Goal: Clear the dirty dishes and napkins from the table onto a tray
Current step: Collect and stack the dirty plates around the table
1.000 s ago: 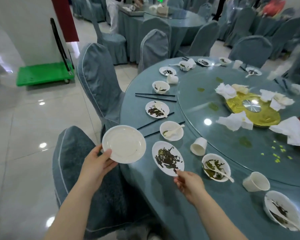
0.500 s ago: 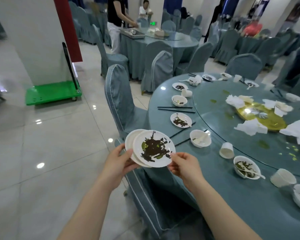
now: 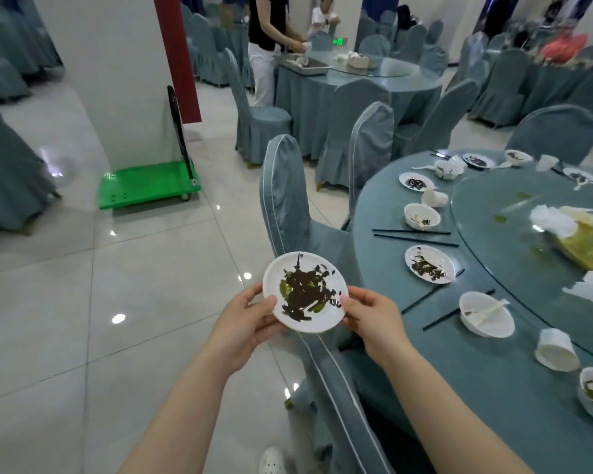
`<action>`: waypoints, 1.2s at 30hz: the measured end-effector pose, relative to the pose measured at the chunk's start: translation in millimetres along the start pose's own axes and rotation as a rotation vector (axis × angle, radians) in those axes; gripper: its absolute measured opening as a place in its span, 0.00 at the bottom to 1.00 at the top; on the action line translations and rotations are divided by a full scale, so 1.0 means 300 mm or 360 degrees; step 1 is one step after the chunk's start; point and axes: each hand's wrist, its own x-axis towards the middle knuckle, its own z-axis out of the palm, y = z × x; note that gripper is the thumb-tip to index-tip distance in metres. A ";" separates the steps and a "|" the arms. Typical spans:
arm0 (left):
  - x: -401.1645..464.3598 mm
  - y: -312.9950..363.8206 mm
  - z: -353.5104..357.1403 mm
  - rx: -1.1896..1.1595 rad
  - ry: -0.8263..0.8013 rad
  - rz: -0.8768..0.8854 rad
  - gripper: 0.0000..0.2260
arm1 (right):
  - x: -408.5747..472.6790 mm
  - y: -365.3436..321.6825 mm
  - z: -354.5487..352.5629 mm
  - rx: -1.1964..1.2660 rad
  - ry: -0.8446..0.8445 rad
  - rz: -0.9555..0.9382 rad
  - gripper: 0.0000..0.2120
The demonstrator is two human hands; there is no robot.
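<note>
My left hand (image 3: 250, 319) and right hand (image 3: 370, 316) grip the dirty plate (image 3: 304, 291) between them. The table (image 3: 384, 213) lies right of my right hand.

Bare forearms, white perforated shoe (image 3: 272, 460)

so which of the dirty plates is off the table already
The dirty plate held between the left hand and right hand; the rest lie on the table.

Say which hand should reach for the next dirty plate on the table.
Right. The right hand is on the side nearer the round blue table; the left hand can hold the white food-smeared plate.
</note>
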 end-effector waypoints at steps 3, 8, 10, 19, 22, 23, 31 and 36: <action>0.149 0.068 -0.037 0.0056 -0.0005 -0.0019 0.17 | 0.126 -0.012 0.060 -0.0003 0.0020 0.0016 0.06; 0.376 0.169 -0.085 0.0084 0.0015 -0.0021 0.17 | 0.294 -0.053 0.149 0.0045 0.0055 0.0078 0.05; 0.449 0.202 -0.097 0.0055 0.0013 -0.0031 0.17 | 0.338 -0.074 0.173 0.0097 0.0093 0.0119 0.05; 0.809 0.350 -0.121 0.0135 -0.0275 -0.0190 0.16 | 0.490 -0.042 0.193 0.0181 0.0570 0.0199 0.05; 0.926 0.393 -0.128 0.0179 -0.0426 -0.0267 0.16 | 0.516 -0.007 0.211 0.0226 0.0778 0.0235 0.05; 0.961 0.404 -0.128 0.0194 -0.0462 -0.0291 0.15 | 0.523 0.005 0.216 0.0233 0.0842 0.0248 0.05; 1.163 0.455 -0.086 0.0249 -0.0616 -0.0468 0.13 | 0.521 0.041 0.192 0.0301 0.1271 0.0330 0.03; 1.316 0.461 -0.022 0.0311 -0.0654 -0.0484 0.12 | 0.612 0.020 0.084 0.0174 0.1466 0.0311 0.04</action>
